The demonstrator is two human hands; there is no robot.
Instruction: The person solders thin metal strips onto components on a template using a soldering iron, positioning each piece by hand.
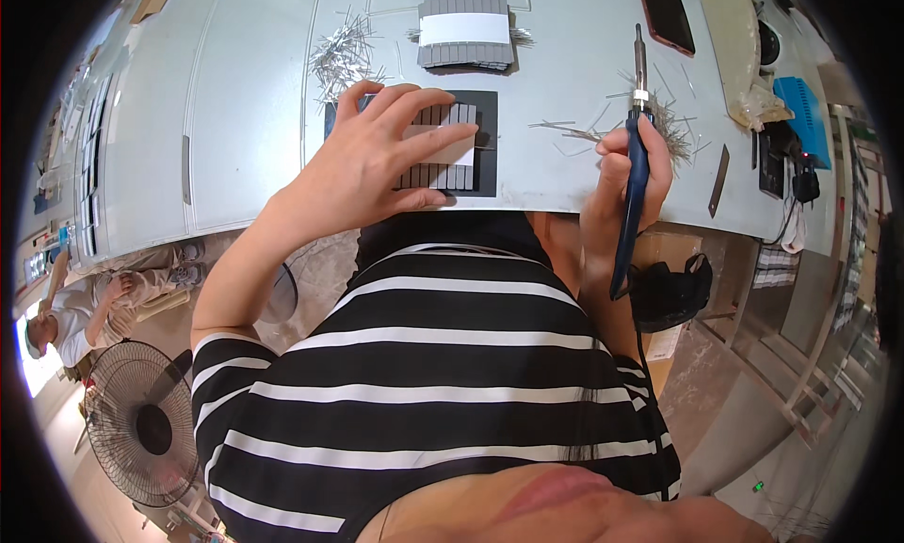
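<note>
My left hand (367,152) lies with its fingers spread over a grey ridged strip assembly (459,178) with a pale band across its middle. Its thumb rests by the near edge, and the other fingers reach the far and right parts. A dark square mat (486,157) lies under this piece, at the table's near edge. My right hand (629,171) is closed round the dark blue handle of a soldering iron (637,152), whose metal tip points away from me. Thin silvery wires (568,129) reach up to my right fingertips; whether they are pinched cannot be made out.
Stacked similar grey pieces (464,32) stand beyond the mat. A heap of thin metal wires (347,58) lies left of them. At right are a phone (666,16), a flat metal strip (718,180) and a blue box (802,119). A fan (151,421) and another person (80,312) are at left.
</note>
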